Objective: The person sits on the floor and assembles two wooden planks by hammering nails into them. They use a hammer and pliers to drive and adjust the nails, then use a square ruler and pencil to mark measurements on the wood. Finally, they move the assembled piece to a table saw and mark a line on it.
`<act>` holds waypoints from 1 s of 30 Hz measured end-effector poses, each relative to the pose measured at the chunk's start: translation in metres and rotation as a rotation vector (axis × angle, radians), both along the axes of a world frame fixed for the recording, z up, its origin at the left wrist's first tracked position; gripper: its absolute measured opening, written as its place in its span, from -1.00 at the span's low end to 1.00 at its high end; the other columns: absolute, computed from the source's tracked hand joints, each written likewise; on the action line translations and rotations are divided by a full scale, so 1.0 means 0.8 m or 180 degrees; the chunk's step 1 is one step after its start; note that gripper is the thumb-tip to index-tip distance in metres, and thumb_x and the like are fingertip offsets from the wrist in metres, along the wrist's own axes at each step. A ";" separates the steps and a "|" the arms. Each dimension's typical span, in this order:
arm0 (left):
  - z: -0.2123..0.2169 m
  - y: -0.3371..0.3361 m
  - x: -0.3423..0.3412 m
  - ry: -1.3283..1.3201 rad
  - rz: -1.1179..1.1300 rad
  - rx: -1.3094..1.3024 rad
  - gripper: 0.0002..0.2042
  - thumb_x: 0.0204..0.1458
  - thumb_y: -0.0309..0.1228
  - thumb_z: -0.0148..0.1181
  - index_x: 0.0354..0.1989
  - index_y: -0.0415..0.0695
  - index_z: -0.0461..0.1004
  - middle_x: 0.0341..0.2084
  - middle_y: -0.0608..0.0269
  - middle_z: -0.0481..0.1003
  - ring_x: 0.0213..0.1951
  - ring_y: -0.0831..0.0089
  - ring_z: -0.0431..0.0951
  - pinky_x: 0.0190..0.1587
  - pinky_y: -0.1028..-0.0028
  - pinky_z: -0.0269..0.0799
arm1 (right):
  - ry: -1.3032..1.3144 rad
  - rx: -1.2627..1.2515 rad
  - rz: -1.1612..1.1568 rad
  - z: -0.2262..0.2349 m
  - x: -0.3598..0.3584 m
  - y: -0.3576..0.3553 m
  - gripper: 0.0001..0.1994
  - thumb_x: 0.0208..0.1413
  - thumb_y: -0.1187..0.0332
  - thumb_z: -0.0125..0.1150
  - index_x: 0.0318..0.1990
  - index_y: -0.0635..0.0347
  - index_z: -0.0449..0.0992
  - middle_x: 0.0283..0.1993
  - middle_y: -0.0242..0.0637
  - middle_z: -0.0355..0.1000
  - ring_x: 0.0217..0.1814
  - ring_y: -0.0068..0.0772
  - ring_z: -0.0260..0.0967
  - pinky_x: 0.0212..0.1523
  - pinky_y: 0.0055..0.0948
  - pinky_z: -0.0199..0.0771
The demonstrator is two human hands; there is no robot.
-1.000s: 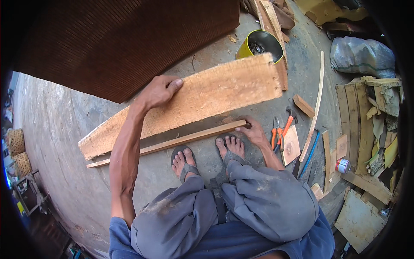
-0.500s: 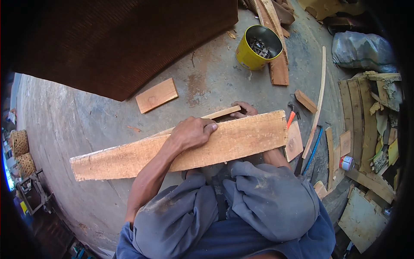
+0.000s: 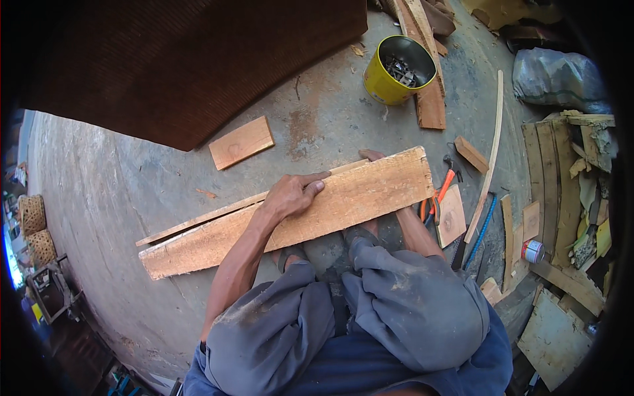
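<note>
A wide, tapered wooden board (image 3: 350, 204) lies tilted across in front of my knees, its broad face toward me. My left hand (image 3: 290, 196) is closed over its upper edge, thumb on the near face, other fingers partly hidden. Along the board's far side runs a thin wooden strip (image 3: 198, 220), with a narrow gap between the two at the left. My right forearm passes beneath the board's right part. Only a bit of my right hand (image 3: 372, 154) shows past the upper edge, at the strip's right end; the board hides the rest.
Beyond the board lie a small wooden block (image 3: 242, 142) and a yellow can (image 3: 389, 82) of metal pieces. Orange-handled pliers (image 3: 448, 181), a square wood piece (image 3: 452, 216) and a long thin slat (image 3: 487, 158) are at the right. A large brown ribbed panel (image 3: 198, 59) hangs over the far left.
The board's right end has swung up and away while its left end moved right and slightly down. The strip now lies closer along it, and the pliers show more.
</note>
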State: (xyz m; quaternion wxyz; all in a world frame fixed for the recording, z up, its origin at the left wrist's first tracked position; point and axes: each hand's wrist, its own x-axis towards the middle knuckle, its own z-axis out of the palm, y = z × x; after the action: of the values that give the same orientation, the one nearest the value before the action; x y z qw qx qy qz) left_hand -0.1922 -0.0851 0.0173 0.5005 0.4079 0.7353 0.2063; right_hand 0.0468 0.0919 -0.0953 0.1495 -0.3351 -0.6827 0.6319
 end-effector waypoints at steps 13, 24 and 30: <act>0.002 0.028 0.009 0.0065 -0.0113 -0.0017 -0.61 0.31 -0.06 0.03 0.24 0.20 0.54 -0.10 -0.11 0.64 0.02 -0.07 0.62 0.14 0.11 0.48 | 0.0916 -0.2530 -0.2256 0.060 0.127 0.073 -0.38 0.42 -0.11 -0.04 0.33 0.27 0.34 0.27 -0.17 0.43 0.25 -0.29 0.42 0.23 -0.24 0.48; 0.005 0.026 0.016 0.0418 -0.0160 0.0181 -0.60 0.24 -0.08 0.17 0.15 0.01 0.61 -0.20 -0.26 0.58 -0.07 -0.14 0.61 0.06 0.16 0.53 | -0.1455 0.0071 -0.1177 0.077 0.093 0.062 -0.48 0.30 -0.05 0.22 0.10 0.29 0.59 -0.08 -0.25 0.57 -0.02 -0.47 0.45 0.03 -0.46 0.42; 0.000 0.020 0.027 0.0879 0.0328 0.0926 -0.63 0.21 -0.12 0.24 0.08 -0.01 0.65 -0.05 -0.19 0.50 -0.01 -0.06 0.56 0.06 0.13 0.51 | -0.1286 -0.0083 -0.1260 0.095 0.081 0.067 -0.49 0.30 -0.04 0.23 0.10 0.28 0.58 -0.09 -0.28 0.57 -0.06 -0.52 0.44 0.00 -0.48 0.41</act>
State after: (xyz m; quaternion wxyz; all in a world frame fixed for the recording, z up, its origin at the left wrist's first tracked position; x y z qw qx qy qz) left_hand -0.1708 -0.0691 0.0169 0.3195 0.4622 0.7792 0.2778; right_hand 0.1119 0.1458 -0.0191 0.1266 -0.5830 -0.6117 0.5196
